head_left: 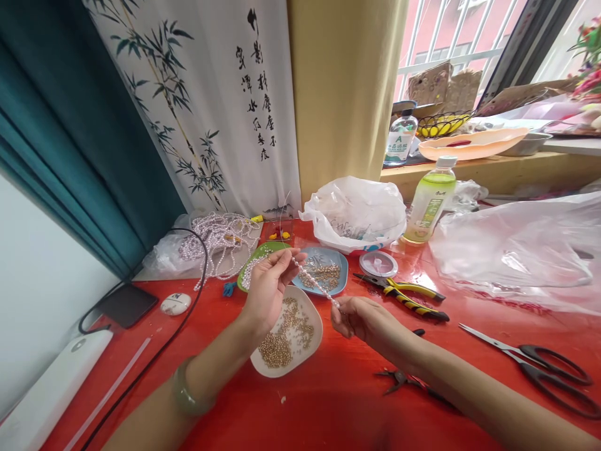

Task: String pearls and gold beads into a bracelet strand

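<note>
A short strand of pale pink beads (313,282) is stretched between my two hands. My left hand (272,279) pinches its upper end, where a thin wire rises above the fingers. The lower end sits between the closed fingertips of my right hand (359,318). Below my left hand lies a white dish (313,316) with small gold beads (277,347) in it. Just behind the hands are a blue dish (342,266) of metal findings and a green dish (241,275) of pale beads, partly hidden by my left hand.
Yellow-black pliers (408,295), scissors (530,360) and dark pliers (399,378) lie to the right. A green drink bottle (431,200) stands behind, beside a plastic-lined bowl (354,210). Bead strings (220,235) are heaped back left. A black cable (205,263) crosses the left side.
</note>
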`<action>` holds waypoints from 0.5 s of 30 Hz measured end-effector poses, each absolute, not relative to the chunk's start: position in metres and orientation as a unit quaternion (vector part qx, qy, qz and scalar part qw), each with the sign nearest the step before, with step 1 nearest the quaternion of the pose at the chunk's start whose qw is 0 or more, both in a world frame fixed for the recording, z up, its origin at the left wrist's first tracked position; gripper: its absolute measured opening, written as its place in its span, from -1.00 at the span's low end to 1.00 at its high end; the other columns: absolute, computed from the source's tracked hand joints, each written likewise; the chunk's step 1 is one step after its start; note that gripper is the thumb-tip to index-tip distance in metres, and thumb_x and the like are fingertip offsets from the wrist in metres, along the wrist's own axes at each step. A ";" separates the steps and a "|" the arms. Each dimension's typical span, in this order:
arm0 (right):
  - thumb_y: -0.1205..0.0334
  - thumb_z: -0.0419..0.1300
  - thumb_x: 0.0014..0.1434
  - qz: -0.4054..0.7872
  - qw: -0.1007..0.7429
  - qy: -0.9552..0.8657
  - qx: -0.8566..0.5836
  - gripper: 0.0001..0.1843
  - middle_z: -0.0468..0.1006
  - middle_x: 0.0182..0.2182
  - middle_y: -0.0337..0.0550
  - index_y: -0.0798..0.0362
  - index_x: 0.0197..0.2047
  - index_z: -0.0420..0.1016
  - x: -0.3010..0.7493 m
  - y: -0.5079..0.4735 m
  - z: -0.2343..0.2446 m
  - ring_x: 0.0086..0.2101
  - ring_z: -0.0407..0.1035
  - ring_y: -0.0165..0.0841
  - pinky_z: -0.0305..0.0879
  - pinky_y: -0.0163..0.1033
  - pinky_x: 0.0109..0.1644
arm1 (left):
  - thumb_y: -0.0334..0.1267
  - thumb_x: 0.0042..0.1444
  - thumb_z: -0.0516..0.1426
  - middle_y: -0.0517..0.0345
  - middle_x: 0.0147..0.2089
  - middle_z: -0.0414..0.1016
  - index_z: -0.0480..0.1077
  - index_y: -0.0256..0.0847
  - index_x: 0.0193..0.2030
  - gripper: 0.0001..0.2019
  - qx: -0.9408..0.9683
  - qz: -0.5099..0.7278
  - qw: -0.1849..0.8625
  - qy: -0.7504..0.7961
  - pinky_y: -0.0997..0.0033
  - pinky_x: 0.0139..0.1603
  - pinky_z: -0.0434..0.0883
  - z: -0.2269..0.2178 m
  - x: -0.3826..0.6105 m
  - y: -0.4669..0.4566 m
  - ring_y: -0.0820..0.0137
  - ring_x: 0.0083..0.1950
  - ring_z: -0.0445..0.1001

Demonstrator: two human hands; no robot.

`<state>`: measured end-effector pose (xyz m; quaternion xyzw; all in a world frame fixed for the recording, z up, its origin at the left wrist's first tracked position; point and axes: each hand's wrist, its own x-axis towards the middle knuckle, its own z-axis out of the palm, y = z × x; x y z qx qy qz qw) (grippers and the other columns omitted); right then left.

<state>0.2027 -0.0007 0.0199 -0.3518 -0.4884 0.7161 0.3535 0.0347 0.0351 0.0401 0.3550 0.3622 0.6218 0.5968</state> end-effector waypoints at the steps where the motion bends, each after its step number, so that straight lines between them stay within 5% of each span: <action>1: 0.30 -0.08 -0.02 0.713 0.349 -0.493 -0.357 -0.81 0.07 -0.69 -0.37 0.11 -0.60 0.23 0.203 0.000 0.021 -0.64 -0.08 -0.54 -0.13 -0.35 -0.55 | -0.36 -0.02 0.15 0.10 -0.31 0.51 0.44 -0.31 -0.37 -0.92 0.355 0.621 0.598 0.362 0.62 -0.25 0.37 0.040 0.035 0.035 0.52 -0.27 0.47; 6: 0.25 -0.09 -0.04 0.696 0.335 -0.495 -0.397 -0.81 -0.17 -0.69 -0.45 0.11 -0.57 0.25 0.206 0.001 0.022 -0.64 -0.35 -0.53 -0.39 -0.32 -0.58 | -0.35 -0.02 0.15 0.11 -0.34 0.52 0.45 -0.31 -0.37 -0.91 0.353 0.615 0.603 0.366 0.62 -0.25 0.37 0.040 0.034 0.035 0.53 -0.30 0.46; 15: 0.30 -0.14 0.00 0.646 0.357 -0.549 -0.392 -0.74 -0.04 -0.74 -0.40 0.08 -0.67 0.14 0.206 0.000 0.023 -0.65 -0.19 -0.52 -0.21 -0.32 -0.56 | -0.33 -0.02 0.15 0.12 -0.35 0.52 0.45 -0.30 -0.36 -0.90 0.366 0.601 0.599 0.382 0.64 -0.27 0.35 0.041 0.034 0.033 0.55 -0.33 0.46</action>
